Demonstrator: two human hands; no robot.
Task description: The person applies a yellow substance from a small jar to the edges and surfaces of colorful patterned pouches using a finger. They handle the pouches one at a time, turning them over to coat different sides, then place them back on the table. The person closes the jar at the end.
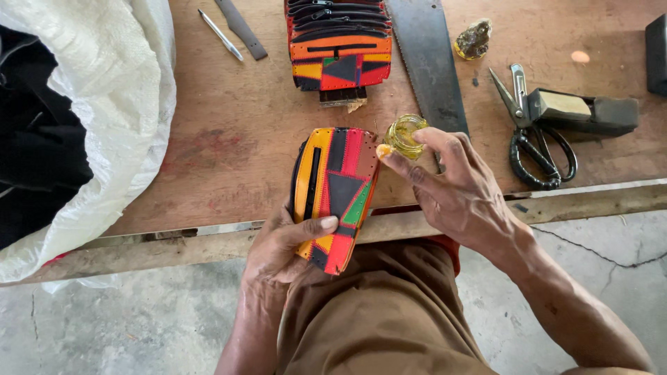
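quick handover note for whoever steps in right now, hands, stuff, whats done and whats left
Left hand: grips the patchwork pouch at the wooden table edge.
Right hand: holds a small glass jar; a fingertip with yellow paste touches the pouch's edge.
Nearby: stack of similar pouches, saw, scissors, white sack.
Done: paste is at the pouch's top corner.
Left: how much edge remains unpasted cannot be told.

Workshop — handsaw (429, 62), scissors (535, 142) on workbench (229, 132).

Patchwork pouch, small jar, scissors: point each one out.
Patchwork pouch (338, 184), head view: on its dark triangular patch.
Small jar (404, 136), head view: on its yellowish glass side.
Scissors (533, 149), head view: on the black handle loops.
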